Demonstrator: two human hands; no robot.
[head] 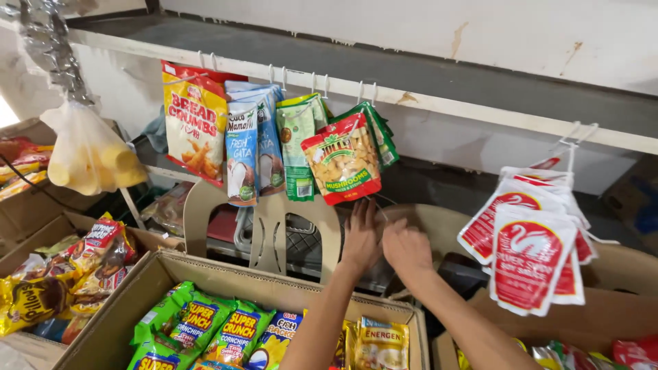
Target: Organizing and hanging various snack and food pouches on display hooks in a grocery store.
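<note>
Just below a hanging red snack pouch (pixel 343 166) with green band and glossy front, left hand (pixel 361 236) raised open-fingered, right hand (pixel 407 248) curled, grip impossible to tell.

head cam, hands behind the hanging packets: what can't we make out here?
- Head view: left hand fingers run up behind the red packet; what they hold is hidden.
- Right hand is back-on; palm and fingers unseen.
- Cardboard box: bottom edge cuts its packets.
- Yellow bag: contents blurred by plastic.
</note>
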